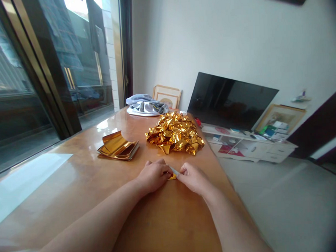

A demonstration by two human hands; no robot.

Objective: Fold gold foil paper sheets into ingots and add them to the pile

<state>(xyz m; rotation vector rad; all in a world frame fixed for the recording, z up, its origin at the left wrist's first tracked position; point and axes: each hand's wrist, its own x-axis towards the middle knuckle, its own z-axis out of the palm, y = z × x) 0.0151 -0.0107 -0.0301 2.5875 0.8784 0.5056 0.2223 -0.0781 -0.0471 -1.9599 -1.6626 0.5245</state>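
Note:
My left hand [154, 175] and my right hand [192, 177] meet over the wooden table [84, 180], fingertips pinching a small folded piece of gold foil paper [173, 173] pressed flat against the tabletop. Most of the piece is hidden under my fingers; only a pale edge and a gold corner show. Just beyond my hands lies a pile of folded gold foil pieces [175, 133]. To the left of the pile sits a stack of flat gold foil sheets [117, 146], its top sheets curling up.
A bundle of cloth [146, 105] and a picture frame [167, 95] lie at the table's far end. Glass sliding doors [45, 71] run along the left. A dark television [230, 100] leans on a low white cabinet [248, 143] to the right, beyond the table's edge.

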